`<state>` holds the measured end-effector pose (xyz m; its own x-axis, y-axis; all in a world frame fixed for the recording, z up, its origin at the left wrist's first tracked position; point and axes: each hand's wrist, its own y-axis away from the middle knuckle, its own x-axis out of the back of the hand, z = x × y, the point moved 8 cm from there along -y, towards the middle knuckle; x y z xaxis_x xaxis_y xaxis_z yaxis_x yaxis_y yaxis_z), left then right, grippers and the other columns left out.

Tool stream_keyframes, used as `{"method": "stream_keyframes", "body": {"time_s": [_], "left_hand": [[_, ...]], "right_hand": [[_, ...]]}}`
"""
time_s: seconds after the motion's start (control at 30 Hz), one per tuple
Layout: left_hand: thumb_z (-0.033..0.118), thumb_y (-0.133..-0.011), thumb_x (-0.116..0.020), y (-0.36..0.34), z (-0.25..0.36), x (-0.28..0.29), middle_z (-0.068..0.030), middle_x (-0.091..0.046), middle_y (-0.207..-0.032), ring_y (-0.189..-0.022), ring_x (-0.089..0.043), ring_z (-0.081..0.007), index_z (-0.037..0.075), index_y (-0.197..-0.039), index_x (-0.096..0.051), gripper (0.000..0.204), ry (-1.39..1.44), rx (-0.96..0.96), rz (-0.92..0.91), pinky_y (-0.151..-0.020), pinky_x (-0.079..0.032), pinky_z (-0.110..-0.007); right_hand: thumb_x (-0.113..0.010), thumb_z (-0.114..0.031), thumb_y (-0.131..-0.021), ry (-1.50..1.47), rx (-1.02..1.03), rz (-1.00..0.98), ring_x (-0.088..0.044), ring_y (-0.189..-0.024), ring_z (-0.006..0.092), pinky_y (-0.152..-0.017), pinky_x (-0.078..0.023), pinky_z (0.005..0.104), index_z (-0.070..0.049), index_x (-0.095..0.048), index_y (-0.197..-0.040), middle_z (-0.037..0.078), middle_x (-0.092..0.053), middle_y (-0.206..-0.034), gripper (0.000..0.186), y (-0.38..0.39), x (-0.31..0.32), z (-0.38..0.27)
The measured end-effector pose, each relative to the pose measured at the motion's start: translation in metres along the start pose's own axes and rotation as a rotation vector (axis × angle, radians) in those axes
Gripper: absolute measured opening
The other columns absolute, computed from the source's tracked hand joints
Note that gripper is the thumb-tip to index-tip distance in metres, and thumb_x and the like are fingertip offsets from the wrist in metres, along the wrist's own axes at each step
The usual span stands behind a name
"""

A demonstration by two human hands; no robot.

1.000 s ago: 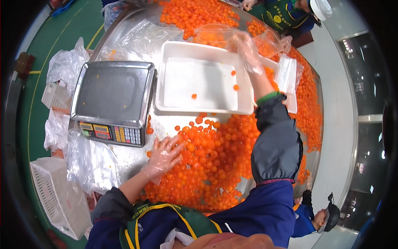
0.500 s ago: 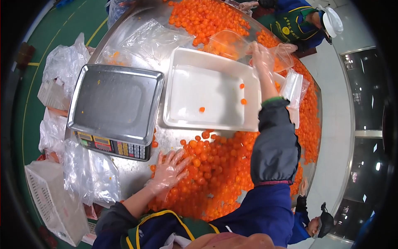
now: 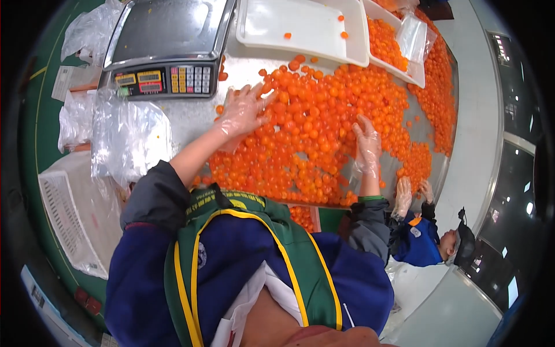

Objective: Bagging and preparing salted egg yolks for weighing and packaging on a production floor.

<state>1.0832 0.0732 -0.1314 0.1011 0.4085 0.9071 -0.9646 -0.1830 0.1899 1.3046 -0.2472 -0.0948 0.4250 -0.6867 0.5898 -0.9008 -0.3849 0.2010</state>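
Both my hands wear clear plastic gloves. My left hand (image 3: 240, 113) lies on the left side of a spread pile of small round orange pieces (image 3: 312, 115), fingers apart, just below the scale (image 3: 165, 40). My right hand (image 3: 367, 141) touches the pile's right side, fingers loosely bent and apart, with nothing visibly held. Behind the pile stands a white plastic tray (image 3: 295, 17) with a few orange pieces. A second white tray (image 3: 418, 78), right of it, holds more pieces and clear bags.
Clear bags (image 3: 130, 136) overhang the steel table's (image 3: 191, 124) left side, beside a white crate (image 3: 75, 208). More orange pieces (image 3: 433, 115) cover the table's right part. At the right edge a co-worker (image 3: 422, 243) in blue has gloved hands (image 3: 403, 194) near the pieces.
My right hand has come back from the far trays down to the near pile. The view has shifted, so trays and scale sit higher in it. My left hand stays on the pile.
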Motion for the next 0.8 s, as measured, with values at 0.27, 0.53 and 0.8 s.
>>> {"method": "stream_keyframes", "body": {"time_s": [0.27,0.53,0.8], "left_hand": [[0.026,-0.097,-0.060,0.103,0.002,0.066,-0.0162,-0.050,-0.149,-0.141,-0.042,-0.0360,0.016,-0.138,-0.062,0.042,0.262,-0.101,0.431,-0.117,-0.032,-0.050],[0.004,-0.091,-0.067,0.256,-0.078,0.135,-0.0103,-0.064,-0.133,-0.125,-0.060,-0.0313,0.010,-0.121,-0.071,0.031,0.089,0.150,0.733,-0.108,-0.046,-0.043],[0.007,-0.094,-0.066,0.379,-0.163,0.171,-0.0139,-0.066,-0.132,-0.125,-0.060,-0.0307,0.005,-0.118,-0.072,0.025,-0.002,0.516,0.889,-0.109,-0.045,-0.041]], "right_hand": [[-0.061,-0.018,-0.100,0.123,0.175,0.100,-0.057,-0.131,0.0296,-0.109,-0.044,0.0398,-0.004,-0.060,-0.137,0.018,-0.060,-0.140,0.040,0.055,-0.039,-0.078],[-0.062,-0.012,-0.093,0.476,0.530,-0.016,-0.064,-0.110,0.0359,-0.096,-0.051,0.0403,-0.001,-0.067,-0.120,0.020,-0.067,-0.119,0.029,0.003,-0.138,-0.114],[-0.063,-0.016,-0.091,0.166,0.340,-0.181,-0.066,-0.085,0.0311,-0.077,-0.051,0.0415,-0.001,-0.069,-0.100,0.020,-0.068,-0.090,0.018,-0.031,-0.136,-0.105]]}}
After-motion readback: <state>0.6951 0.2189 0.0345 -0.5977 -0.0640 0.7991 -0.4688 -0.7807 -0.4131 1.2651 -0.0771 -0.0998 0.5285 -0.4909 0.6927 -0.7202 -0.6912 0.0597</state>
